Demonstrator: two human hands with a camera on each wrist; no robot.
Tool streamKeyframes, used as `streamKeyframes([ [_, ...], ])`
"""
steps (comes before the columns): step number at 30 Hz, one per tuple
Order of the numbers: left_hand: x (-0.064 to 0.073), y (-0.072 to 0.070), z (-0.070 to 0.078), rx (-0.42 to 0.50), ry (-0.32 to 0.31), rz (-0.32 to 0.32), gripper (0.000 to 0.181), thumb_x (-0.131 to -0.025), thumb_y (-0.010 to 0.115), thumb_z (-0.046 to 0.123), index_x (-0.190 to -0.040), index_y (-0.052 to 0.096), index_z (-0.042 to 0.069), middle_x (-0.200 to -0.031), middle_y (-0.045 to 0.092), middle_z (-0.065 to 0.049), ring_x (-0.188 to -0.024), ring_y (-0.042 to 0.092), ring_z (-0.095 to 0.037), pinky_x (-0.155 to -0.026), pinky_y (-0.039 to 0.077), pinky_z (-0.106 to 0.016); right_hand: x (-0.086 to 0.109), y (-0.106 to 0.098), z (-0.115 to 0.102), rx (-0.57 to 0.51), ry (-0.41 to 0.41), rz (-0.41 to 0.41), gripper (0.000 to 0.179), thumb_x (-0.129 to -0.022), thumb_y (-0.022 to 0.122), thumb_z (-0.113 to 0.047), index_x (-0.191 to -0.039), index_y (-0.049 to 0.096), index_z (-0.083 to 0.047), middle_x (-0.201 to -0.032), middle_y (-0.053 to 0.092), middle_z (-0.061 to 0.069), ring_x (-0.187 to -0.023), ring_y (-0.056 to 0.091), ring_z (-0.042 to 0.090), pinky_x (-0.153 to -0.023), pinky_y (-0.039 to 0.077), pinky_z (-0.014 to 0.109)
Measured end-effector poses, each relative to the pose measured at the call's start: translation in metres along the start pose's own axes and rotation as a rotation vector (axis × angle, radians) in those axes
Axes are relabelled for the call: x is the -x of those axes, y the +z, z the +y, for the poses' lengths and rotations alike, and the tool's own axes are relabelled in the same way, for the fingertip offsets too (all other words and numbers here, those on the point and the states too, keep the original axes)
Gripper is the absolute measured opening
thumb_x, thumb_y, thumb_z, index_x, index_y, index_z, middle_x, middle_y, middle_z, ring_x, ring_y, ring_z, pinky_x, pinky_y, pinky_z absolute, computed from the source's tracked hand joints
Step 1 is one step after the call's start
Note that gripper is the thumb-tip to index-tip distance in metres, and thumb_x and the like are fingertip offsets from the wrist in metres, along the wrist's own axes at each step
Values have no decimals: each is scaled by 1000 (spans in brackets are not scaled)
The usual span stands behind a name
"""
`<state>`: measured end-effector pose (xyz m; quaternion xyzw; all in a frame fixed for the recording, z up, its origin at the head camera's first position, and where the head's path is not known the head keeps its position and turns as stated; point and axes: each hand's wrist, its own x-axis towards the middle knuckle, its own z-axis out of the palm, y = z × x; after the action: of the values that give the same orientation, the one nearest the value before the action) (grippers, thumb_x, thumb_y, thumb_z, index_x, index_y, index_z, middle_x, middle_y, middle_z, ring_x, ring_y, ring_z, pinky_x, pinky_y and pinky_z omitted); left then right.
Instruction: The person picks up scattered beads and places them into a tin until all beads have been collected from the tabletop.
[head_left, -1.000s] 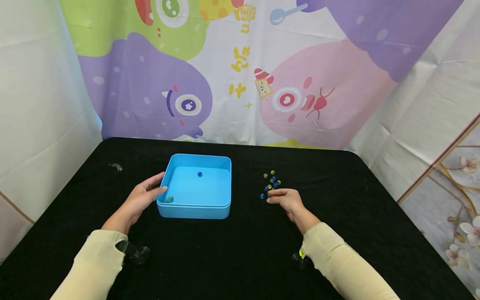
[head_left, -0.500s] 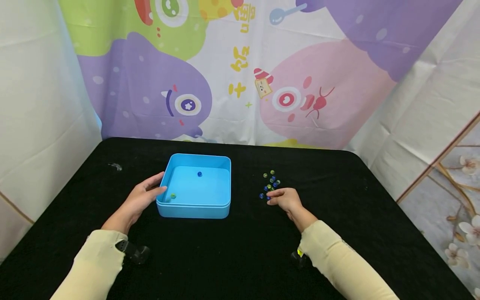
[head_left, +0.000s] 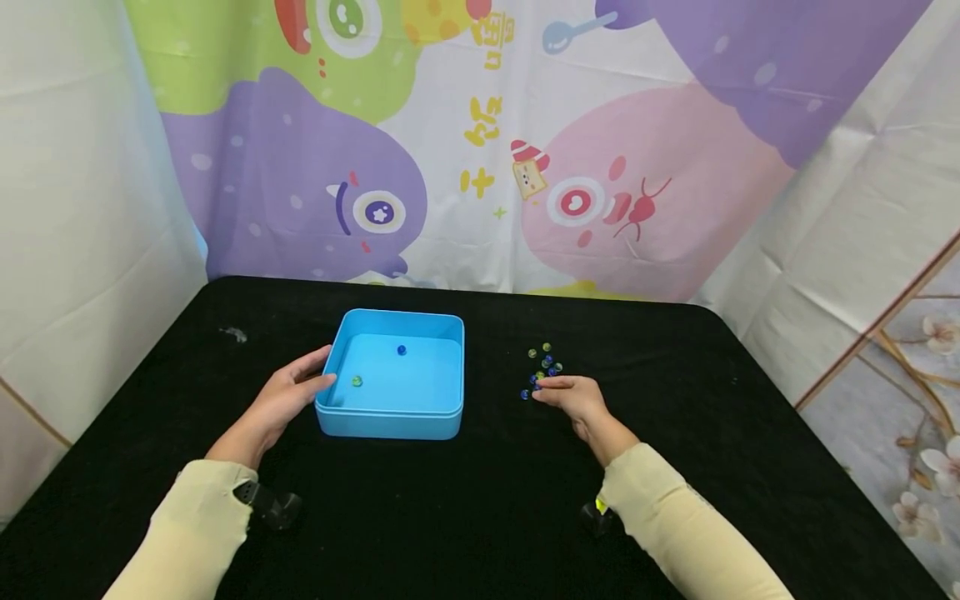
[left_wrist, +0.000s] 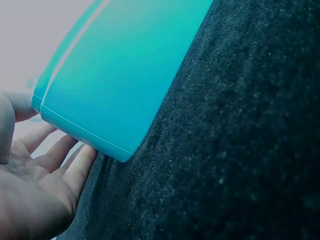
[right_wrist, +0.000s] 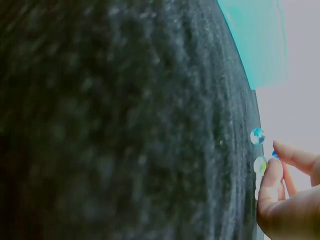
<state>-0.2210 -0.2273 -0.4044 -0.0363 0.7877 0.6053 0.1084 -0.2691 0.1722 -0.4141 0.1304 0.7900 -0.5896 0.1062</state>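
My left hand (head_left: 281, 400) grips the left wall of a square light-blue plastic box (head_left: 390, 425), its thumb at the rim. In the left wrist view, fingers (left_wrist: 80, 170) lie against the box's end. Inside the box are one green marble (head_left: 357, 381) and one blue marble (head_left: 401, 350), apart from each other. Right of the box, my right hand (head_left: 581, 404) is at the near side of a loose cluster of blue and green marbles (head_left: 546, 363). Between its thumb and finger it pinches a blue marble (right_wrist: 275, 154), mostly hidden by the fingertips.
A black cloth (head_left: 480, 517) covers the table. A small pale crumpled scrap (head_left: 234, 334) lies at the far left. Behind the table hangs a cartoon-print curtain (head_left: 465, 233), with white cloth (head_left: 90, 208) at the left side.
The green marble in the box has rolled right and away from me. My right fingertips have drawn together on a blue marble. The left hand keeps its place on the box.
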Motion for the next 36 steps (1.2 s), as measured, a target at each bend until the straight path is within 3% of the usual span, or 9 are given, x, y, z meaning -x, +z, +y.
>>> streamKeyframes([
  [10, 0, 1, 2, -4, -13, 10, 64, -97, 48, 26, -150, 17, 12, -151, 14, -21, -135, 18, -41, -105, 21, -58, -3, 12, -14, -117, -65, 42, 33, -82, 71, -8, -113, 65, -1, -120, 59, 11, -104, 55, 21, -96, 42, 37],
  [22, -1, 1, 2, -9, -17, 22, 64, -97, 49, 27, -150, 16, 12, -152, 14, -21, -135, 19, -41, -105, 21, -58, -2, 33, -46, -135, -137, 44, 32, -81, 73, -10, -111, 67, -2, -112, 64, 10, -99, 58, 23, -95, 43, 40],
  [29, 0, 0, 1, -2, -11, 20, 64, -97, 49, 28, -150, 16, 12, -152, 14, -21, -135, 18, -41, -105, 22, -58, -2, 49, -63, -131, -145, 38, 25, -79, 75, -14, -103, 70, -8, -107, 66, 6, -100, 58, 22, -98, 41, 41],
  [36, -1, 3, 1, -7, -13, 12, 64, -97, 49, 27, -150, 16, 12, -152, 13, -21, -135, 18, -42, -105, 22, -58, -1, 64, -74, -140, -131, 24, 29, -78, 76, -16, -106, 70, -9, -106, 66, 3, -100, 59, 20, -100, 39, 41],
])
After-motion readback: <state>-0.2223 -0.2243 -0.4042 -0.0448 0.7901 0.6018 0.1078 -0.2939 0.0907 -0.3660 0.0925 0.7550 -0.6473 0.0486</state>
